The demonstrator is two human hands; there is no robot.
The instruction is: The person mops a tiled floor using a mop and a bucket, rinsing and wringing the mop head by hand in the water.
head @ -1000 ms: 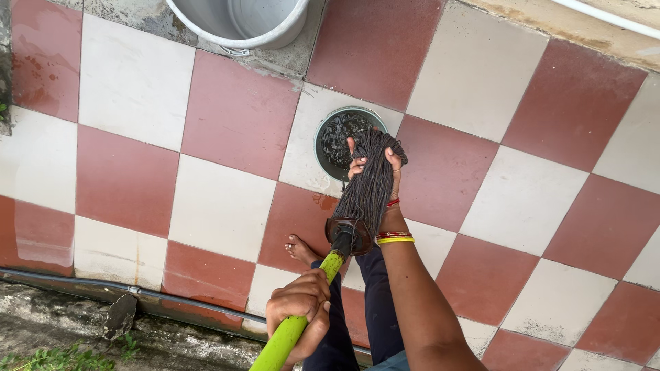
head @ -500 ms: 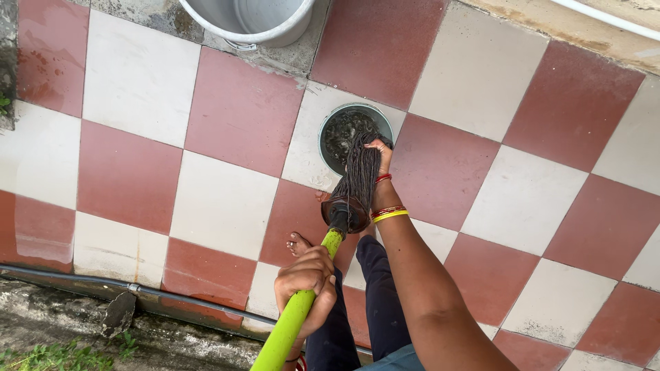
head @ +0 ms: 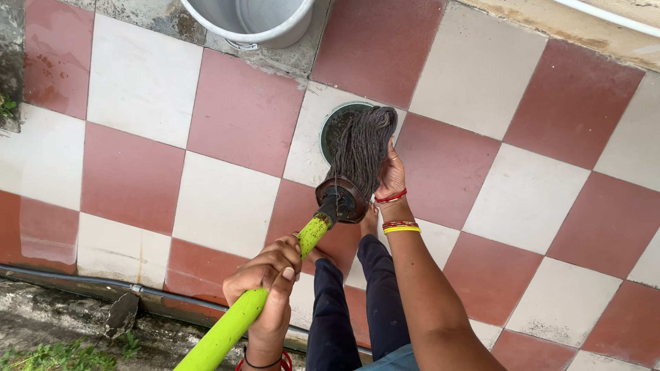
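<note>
Hands (head: 268, 285) on mop (head: 361, 148) over drain (head: 337, 124)
</note>
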